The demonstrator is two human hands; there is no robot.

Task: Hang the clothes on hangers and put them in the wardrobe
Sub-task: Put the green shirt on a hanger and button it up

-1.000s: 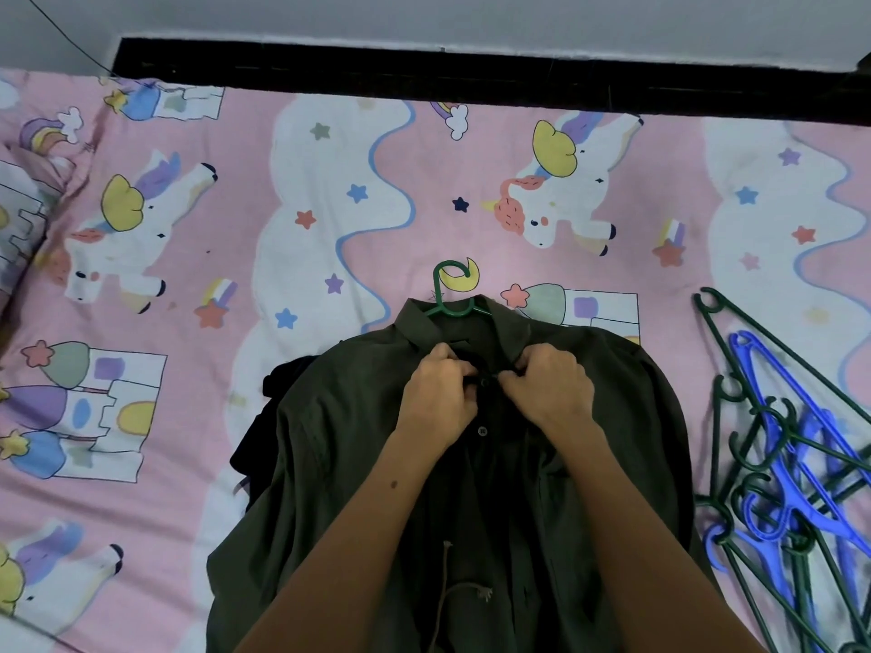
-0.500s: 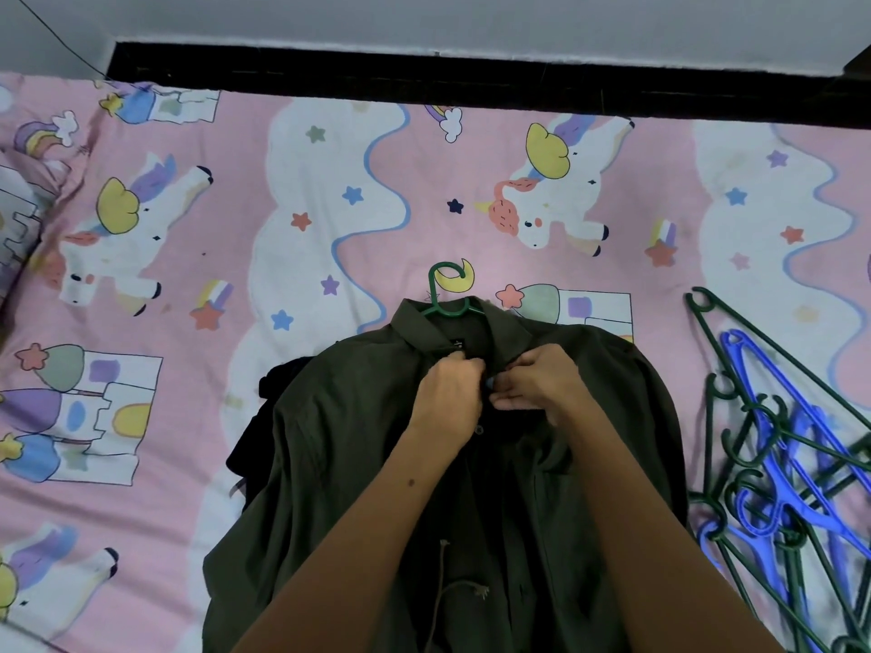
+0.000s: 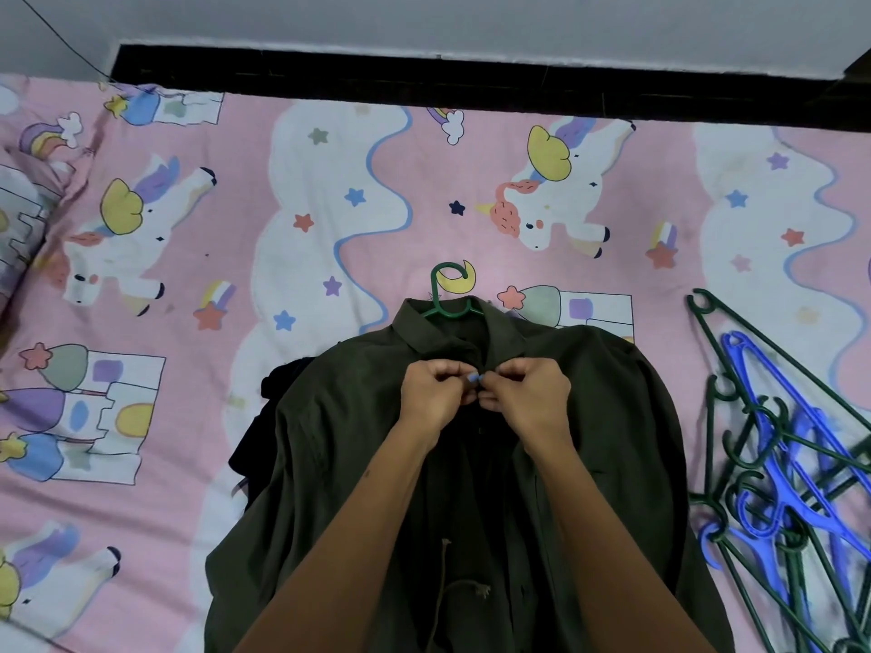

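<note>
A dark olive shirt [image 3: 339, 445] lies front up on the bed, on a green hanger [image 3: 445, 299] whose hook sticks out above the collar. My left hand [image 3: 436, 395] and my right hand [image 3: 528, 398] meet just below the collar. Each pinches one edge of the shirt's front opening near the top button, fingers curled. The button itself is hidden by my fingers. A cord dangles lower down the shirt front.
A black garment [image 3: 264, 431] peeks out from under the shirt's left side. A heap of several green and blue hangers [image 3: 792, 468] lies at the right. The pink unicorn bedsheet [image 3: 188, 256] spreads left and beyond; a dark bed frame [image 3: 471, 82] runs along the far edge.
Both hands stayed at the collar and drew closer together, fingertips now meeting over the placket. The shirt and hanger have not shifted.
</note>
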